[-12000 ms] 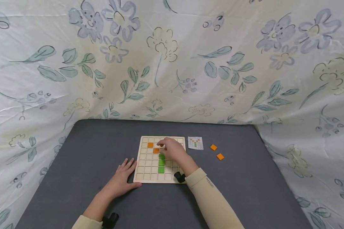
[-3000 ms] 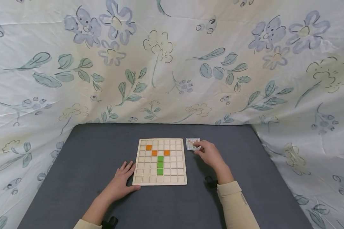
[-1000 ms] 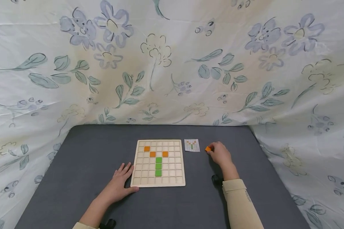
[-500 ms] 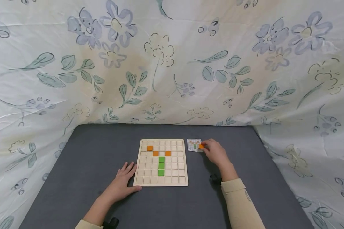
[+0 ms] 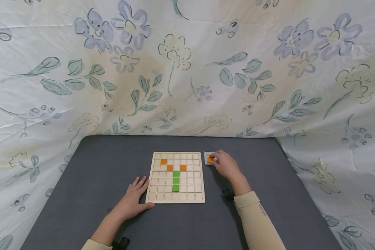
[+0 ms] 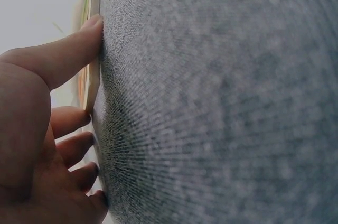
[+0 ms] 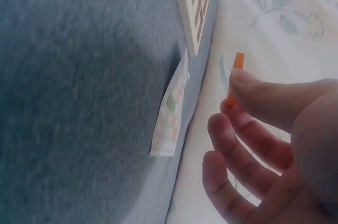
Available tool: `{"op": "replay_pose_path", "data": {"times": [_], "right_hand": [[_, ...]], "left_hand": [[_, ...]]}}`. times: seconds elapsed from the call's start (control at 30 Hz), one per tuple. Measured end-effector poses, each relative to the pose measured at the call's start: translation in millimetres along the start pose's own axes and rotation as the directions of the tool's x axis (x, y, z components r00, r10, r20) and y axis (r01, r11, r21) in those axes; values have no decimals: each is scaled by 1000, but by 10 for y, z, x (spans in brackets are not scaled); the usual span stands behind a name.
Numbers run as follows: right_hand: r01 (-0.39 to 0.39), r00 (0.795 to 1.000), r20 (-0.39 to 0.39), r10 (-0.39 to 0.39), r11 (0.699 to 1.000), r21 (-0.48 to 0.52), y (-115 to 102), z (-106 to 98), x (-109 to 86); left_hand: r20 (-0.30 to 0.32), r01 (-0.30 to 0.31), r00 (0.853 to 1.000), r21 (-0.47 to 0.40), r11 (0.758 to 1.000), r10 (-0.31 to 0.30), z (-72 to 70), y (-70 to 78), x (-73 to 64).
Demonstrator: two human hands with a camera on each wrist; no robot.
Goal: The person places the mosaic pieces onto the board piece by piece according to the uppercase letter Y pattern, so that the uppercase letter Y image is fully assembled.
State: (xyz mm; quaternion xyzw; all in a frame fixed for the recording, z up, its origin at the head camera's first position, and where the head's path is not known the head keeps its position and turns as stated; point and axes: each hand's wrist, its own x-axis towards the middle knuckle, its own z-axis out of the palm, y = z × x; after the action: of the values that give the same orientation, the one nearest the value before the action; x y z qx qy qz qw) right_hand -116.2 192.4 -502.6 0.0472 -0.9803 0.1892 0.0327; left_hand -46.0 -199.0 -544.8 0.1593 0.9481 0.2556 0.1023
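Note:
My right hand (image 5: pixel 229 166) pinches a small orange square tile (image 5: pixel 210 159) between thumb and fingers. It holds the tile over a patterned grid card (image 5: pixel 207 162), partly hiding it; in the right wrist view the tile (image 7: pixel 238 61) is edge-on, off the table. A wooden grid board (image 5: pixel 190 197) lies left of the card, with three orange tiles (image 5: pixel 164 161) and three green tiles (image 5: pixel 176 181) in its cells. My left hand (image 5: pixel 134 198) rests with spread fingers beside the board, thumb at its lower left corner. In the left wrist view the thumb (image 6: pixel 74 49) touches the board's edge.
A dark grey cloth (image 5: pixel 112 156) covers the table. Floral fabric (image 5: pixel 187 86) hangs behind it and down both sides. Black wrist straps with cameras show at the left wrist (image 5: pixel 121 243) and the right wrist (image 5: pixel 227 195).
A third orange tile now lies on the board, and the two loose ones no longer show on the table. My right hand picked one up at right and carried it left over the card.

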Motion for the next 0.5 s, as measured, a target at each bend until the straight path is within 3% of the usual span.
{"op": "replay_pose_path", "data": {"times": [0.5], "right_hand": [[84,996,29,-84,996,21,-241,124,129]], "left_hand": [[6,-5,1000,-11,1000,6,-13,-2,11]]}}
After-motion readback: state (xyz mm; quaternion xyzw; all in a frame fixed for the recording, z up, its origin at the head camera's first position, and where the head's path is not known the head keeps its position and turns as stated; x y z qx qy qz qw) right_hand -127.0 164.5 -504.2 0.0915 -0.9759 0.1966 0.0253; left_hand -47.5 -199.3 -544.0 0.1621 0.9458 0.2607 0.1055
